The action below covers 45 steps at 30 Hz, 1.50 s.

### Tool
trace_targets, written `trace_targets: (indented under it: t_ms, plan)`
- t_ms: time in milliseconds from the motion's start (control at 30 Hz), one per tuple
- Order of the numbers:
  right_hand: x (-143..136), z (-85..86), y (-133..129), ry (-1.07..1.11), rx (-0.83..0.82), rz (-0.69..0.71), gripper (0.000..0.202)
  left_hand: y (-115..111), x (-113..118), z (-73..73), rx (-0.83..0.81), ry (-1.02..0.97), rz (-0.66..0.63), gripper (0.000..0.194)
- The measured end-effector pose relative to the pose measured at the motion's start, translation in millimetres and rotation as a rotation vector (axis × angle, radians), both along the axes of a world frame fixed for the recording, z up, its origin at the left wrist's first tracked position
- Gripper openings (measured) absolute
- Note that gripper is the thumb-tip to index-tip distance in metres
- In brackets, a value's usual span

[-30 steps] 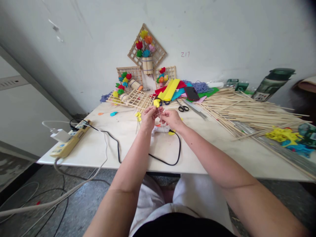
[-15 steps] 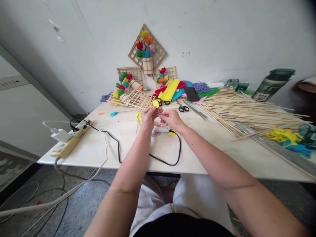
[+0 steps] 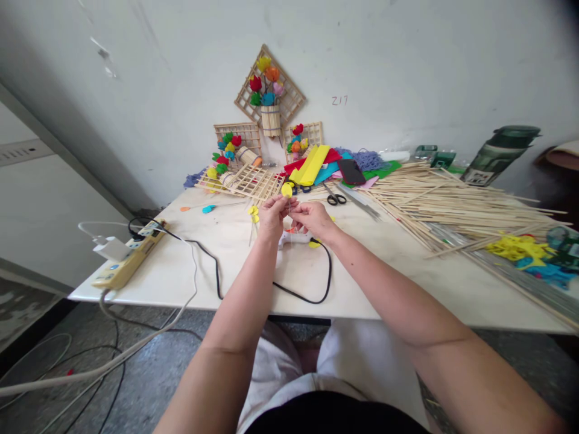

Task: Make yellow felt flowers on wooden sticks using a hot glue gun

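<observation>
A round yellow petal piece (image 3: 286, 190) stands upright on a thin wire stem above my fingers. My left hand (image 3: 273, 213) pinches the stem just under the yellow piece. Close on its right, my right hand (image 3: 313, 217) has its fingers closed on the same thin stem, lower down. Beneath both hands lies a white glue gun (image 3: 294, 239), partly hidden, its black cable looping to the right. Several yellow pieces on wires (image 3: 254, 213) rest left of my left hand.
Scissors (image 3: 336, 198), coloured paper (image 3: 312, 166) and a phone (image 3: 351, 172) lie behind my hands. Wooden sticks (image 3: 434, 202) spread right, near a dark bottle (image 3: 502, 155). A power strip (image 3: 131, 256) sits left. Flower-decorated lattices (image 3: 270, 90) stand at the wall.
The yellow piece has turned slightly to show a rounder face, and its stem is more upright. Both hands have barely shifted and keep their pinch.
</observation>
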State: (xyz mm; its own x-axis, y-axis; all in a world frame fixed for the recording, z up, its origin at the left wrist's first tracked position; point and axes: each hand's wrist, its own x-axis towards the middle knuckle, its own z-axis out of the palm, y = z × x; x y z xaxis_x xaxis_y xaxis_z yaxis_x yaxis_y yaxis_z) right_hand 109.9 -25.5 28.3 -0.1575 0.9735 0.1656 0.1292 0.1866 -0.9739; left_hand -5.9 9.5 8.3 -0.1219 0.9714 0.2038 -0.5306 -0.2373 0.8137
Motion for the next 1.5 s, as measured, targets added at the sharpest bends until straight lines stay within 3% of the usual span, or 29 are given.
trace_targets:
  t_ms: [633,867,1133,1500]
  plan:
    - [-0.9,1.7,-0.5,0.066,-0.085,0.096,0.017,-1.0,1.6,2.6,0.027,-0.054,-0.005,0.027]
    - [-4.6,-0.8,-0.5,0.038,-0.078,0.03,0.018,-1.2,6.1,0.7,0.039,-0.041,-0.003,0.025]
    - [-7.8,-0.6,-1.1,0.101,-0.174,0.064,0.014,-3.8,6.4,1.4,0.022,-0.028,-0.004,0.024]
    - [-8.2,-2.4,-1.7,0.07,-0.118,0.046,0.019,-3.6,5.2,1.4,0.045,-0.047,-0.027,0.026]
